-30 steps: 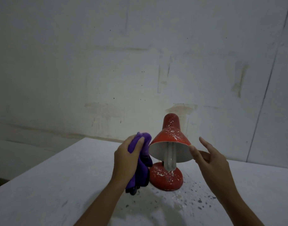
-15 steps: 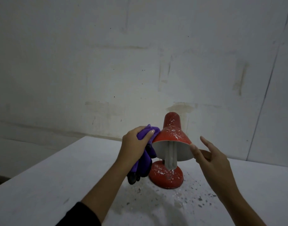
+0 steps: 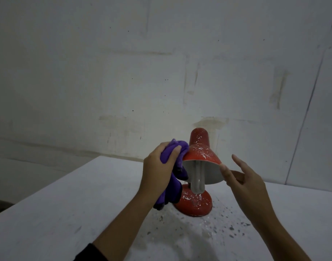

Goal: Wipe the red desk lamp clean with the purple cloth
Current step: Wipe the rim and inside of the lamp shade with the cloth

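Observation:
A red desk lamp point(image 3: 199, 147) speckled with white spots stands on a pale table point(image 3: 67, 213), its shade tilted toward me with a white bulb showing under it. My left hand point(image 3: 157, 166) grips a bunched purple cloth point(image 3: 172, 193) and presses its top against the left side of the shade. The cloth's tail hangs down beside the lamp's round base point(image 3: 195, 204). My right hand point(image 3: 244, 181) is at the shade's right rim, thumb tip touching the edge, fingers stretched out.
Dark and white specks point(image 3: 227, 223) are scattered on the table around and in front of the lamp base. A stained pale wall point(image 3: 123, 72) rises close behind the table. The table's left edge point(image 3: 48, 187) runs diagonally toward me.
My left hand has lifted the cloth from beside the lamp base up to the shade's left side. The right hand has stayed at the right rim.

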